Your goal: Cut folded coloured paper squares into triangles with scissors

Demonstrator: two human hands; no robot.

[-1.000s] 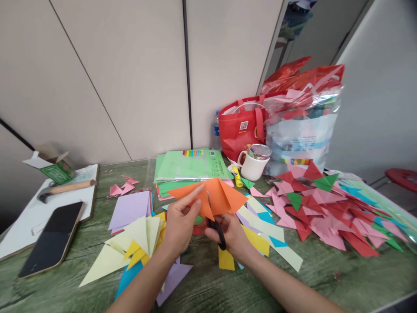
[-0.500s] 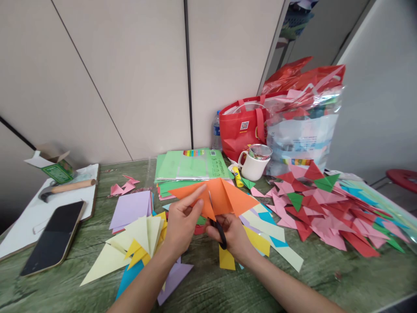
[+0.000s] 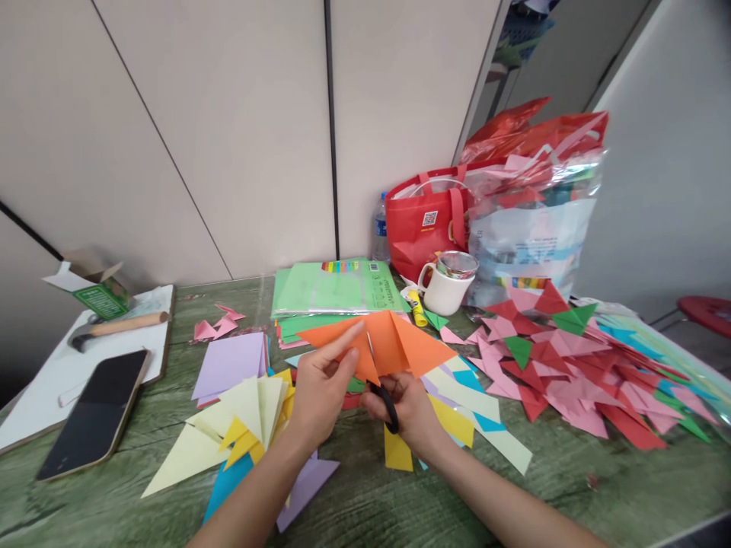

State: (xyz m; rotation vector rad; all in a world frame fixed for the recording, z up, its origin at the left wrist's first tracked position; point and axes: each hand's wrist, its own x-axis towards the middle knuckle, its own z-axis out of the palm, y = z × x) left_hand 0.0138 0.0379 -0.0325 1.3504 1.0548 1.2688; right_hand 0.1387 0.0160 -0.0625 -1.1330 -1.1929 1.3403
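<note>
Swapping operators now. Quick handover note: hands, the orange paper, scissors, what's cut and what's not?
Left hand: pinches the folded orange paper, held up over the table.
Right hand: grips black-handled scissors, blades up into the paper's middle fold.
Done: cut started; how far is hidden.
Left: paper is in one piece.
Nearby: cut yellow triangles, pink and red pile.

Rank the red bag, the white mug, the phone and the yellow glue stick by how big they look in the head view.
1. Red bag
2. Phone, close to the bag in apparent size and nearer the camera, so this order is unsure
3. White mug
4. Yellow glue stick
</note>
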